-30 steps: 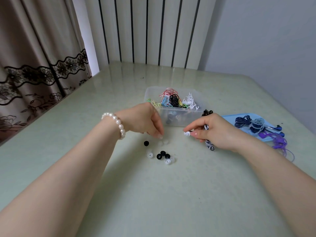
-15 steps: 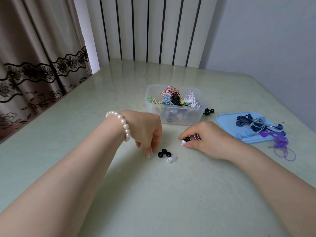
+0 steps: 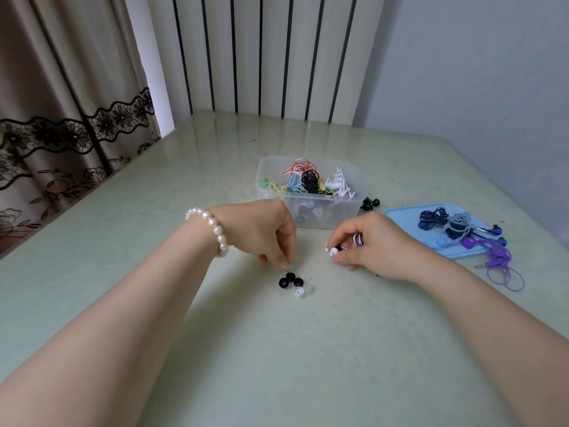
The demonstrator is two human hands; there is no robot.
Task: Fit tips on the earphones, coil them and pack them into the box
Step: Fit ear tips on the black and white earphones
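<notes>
We see a clear plastic box [image 3: 311, 211] at the middle of the pale green table [image 3: 277, 349], holding a heap of coiled earphones [image 3: 308, 181] in red, blue, black, yellow-green and white. To its right lies a blue lid [image 3: 400, 215] carrying more coiled sets [image 3: 443, 221] in dark blue, grey and light blue, with a purple pair [image 3: 498, 257] trailing off its near edge onto the table. A black pair [image 3: 369, 204] sits between box and lid.

Our right hand [image 3: 372, 245] curls round a black-and-white earphone [image 3: 338, 249], thumb and forefinger pinching the bud, which bears a white tip (it points toward the other hand). Our left hand [image 3: 264, 232], with a pearl bracelet [image 3: 212, 229] at the wrist, reaches down with fingers drawn together; we cannot tell whether they pinch anything. Just below its fingertips lie three black tips [image 3: 289, 280] and a clear one [image 3: 300, 290], clustered together.
</notes>
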